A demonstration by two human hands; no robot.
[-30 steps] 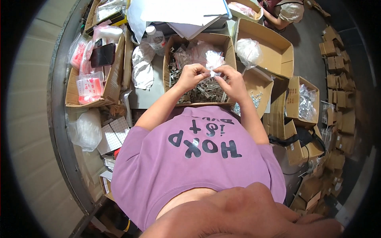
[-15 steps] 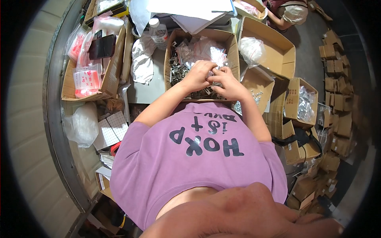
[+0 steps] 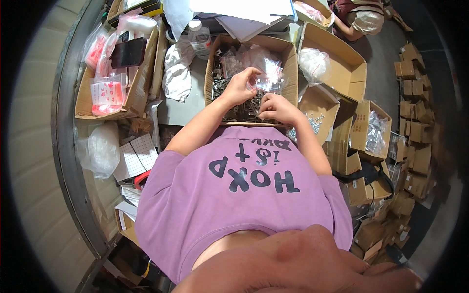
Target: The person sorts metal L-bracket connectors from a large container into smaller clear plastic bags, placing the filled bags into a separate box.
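Observation:
My left hand [image 3: 239, 88] is closed on the edge of a small clear plastic bag [image 3: 271, 84], holding it over an open cardboard box [image 3: 291, 73]. Small dark and silvery metal parts [image 3: 222, 87] fill much of that box, and more clear bags [image 3: 259, 58] lie on top of them toward the far side. Low over the parts at the near right, my right hand [image 3: 279, 108] has its fingers curled together. Whatever is between those fingertips is hidden.
Right of the box stand a carton of small screws [image 3: 315, 119] and a larger carton [image 3: 342, 68] with a plastic bag in it. A bottle [image 3: 199, 40] and white cloth [image 3: 177, 71] sit left. Further left, a box of bags [image 3: 108, 97] carries a phone [image 3: 128, 52].
My hands were close together over the box. Now they are apart: the left holds the bag out in view, and the right has come down and nearer to the parts.

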